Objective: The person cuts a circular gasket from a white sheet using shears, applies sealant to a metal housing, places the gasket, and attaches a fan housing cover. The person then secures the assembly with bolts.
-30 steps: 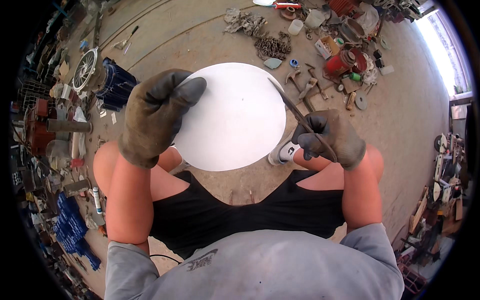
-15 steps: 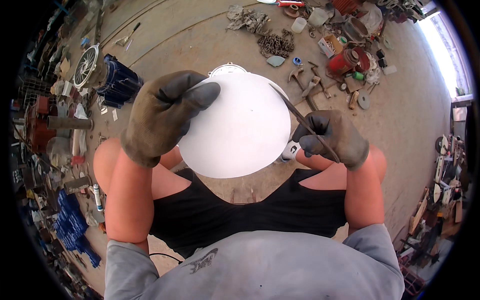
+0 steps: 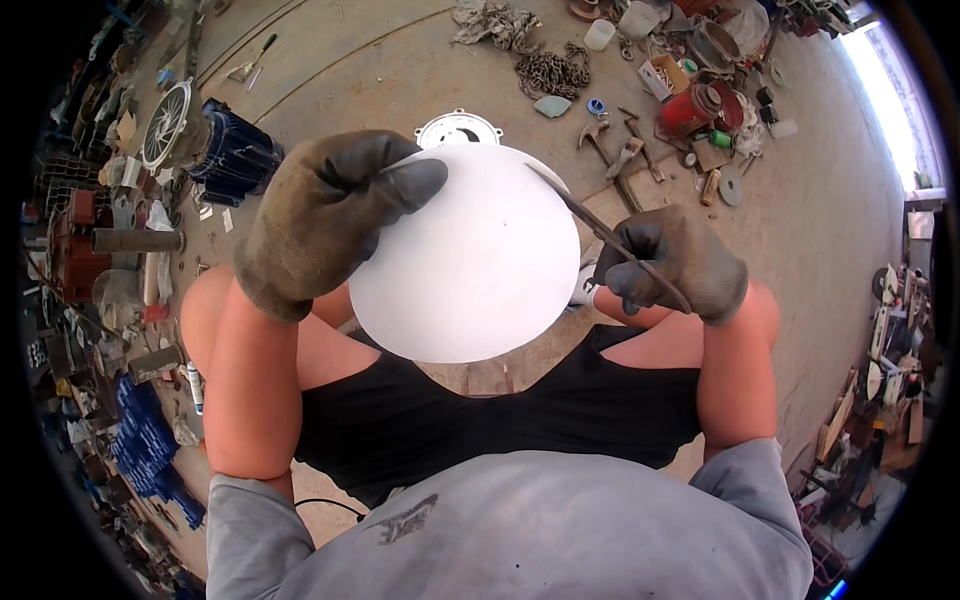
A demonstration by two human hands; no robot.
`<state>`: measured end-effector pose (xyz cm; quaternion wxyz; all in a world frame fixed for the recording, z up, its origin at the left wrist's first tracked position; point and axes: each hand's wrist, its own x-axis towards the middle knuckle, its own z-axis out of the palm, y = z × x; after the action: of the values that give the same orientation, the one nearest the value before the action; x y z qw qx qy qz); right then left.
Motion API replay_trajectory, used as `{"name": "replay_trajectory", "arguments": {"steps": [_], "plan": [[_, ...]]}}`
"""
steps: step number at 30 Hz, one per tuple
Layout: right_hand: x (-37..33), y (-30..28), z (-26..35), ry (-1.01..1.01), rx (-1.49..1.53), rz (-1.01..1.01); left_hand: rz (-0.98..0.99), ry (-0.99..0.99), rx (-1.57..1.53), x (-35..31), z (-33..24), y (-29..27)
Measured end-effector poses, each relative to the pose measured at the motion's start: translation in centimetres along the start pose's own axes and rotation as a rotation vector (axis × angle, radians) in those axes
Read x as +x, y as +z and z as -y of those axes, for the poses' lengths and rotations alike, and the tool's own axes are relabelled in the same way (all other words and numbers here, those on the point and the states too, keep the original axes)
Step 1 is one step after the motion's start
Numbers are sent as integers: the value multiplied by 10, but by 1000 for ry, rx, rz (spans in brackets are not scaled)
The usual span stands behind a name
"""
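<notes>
A white, roughly round sheet [image 3: 470, 260] hangs in front of me above my lap. My gloved left hand [image 3: 345, 215] pinches its upper left edge, thumb on top and the fingers partly hidden behind it. My gloved right hand [image 3: 680, 265] is closed around dark metal scissors [image 3: 605, 235]. One long blade lies across the sheet's upper right edge; the other blade is hidden. Just beyond the sheet, a white round metal cover [image 3: 460, 125] with lugs is partly covered by it.
A blue finned motor [image 3: 235, 155] lies at the left. Beyond my right hand are a hammer [image 3: 600, 145], a red jack-like cylinder [image 3: 690, 112] and a rusty chain [image 3: 553, 72]. Loose parts crowd the left side, and more lie along the right wall.
The sheet has shifted slightly left and down, uncovering more of the white metal cover. My right hand has moved slightly right, and the blade tip reaches a little farther left over the sheet.
</notes>
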<state>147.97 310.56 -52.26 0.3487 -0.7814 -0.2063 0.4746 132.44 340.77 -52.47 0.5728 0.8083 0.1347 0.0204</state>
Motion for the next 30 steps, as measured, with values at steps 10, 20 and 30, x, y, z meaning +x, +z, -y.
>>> {"name": "replay_trajectory", "arguments": {"steps": [10, 20, 30], "plan": [[5, -1, 0, -36, -54, 13, 64, -72, -24, 3, -4, 3], [10, -1, -9, -49, -137, 26, 127, -100, 7, 6, -5, 6], [12, -1, -6, -112, -196, 54, 177, -146, 20, 8, -6, 9]]}}
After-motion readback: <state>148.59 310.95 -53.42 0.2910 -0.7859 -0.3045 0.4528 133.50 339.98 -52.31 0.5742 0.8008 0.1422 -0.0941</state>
